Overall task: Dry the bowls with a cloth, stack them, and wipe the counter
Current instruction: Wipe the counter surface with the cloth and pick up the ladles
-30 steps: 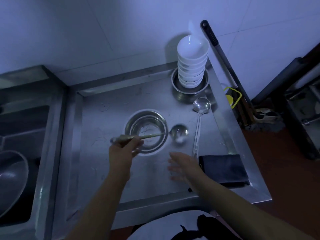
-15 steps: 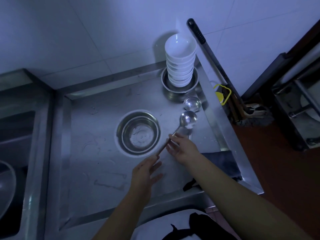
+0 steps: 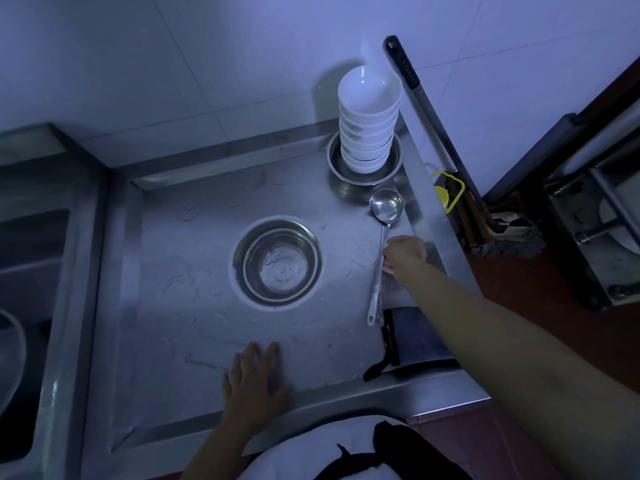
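Several white bowls (image 3: pixel 369 116) are standing in a tall stack inside a steel basin (image 3: pixel 363 169) at the far right corner of the wet surface (image 3: pixel 194 306), and that stack is the chief worry: it is sitting high and close to the edge, so a knock from a passing arm could be tipping it toward the floor. The right hand (image 3: pixel 403 254) is lying curled over the ladles (image 3: pixel 382 244) just beside the right rim; whether its fingers are actually gripping the handles I cannot tell. The ladle bowl is lying just in front of the basin, so sliding the ladles forward could be nudging it. The left hand (image 3: pixel 254 379) is pressing flat, fingers spread, on the near part of the surface, holding nothing; water streaks are showing there, and a palm could be slipping. The dark cloth (image 3: pixel 415 341) is lying folded at the near right, partly under the right forearm, with a strap trailing toward the edge where it could be dragged off. A steel bowl (image 3: pixel 278 261) is sitting in the middle.
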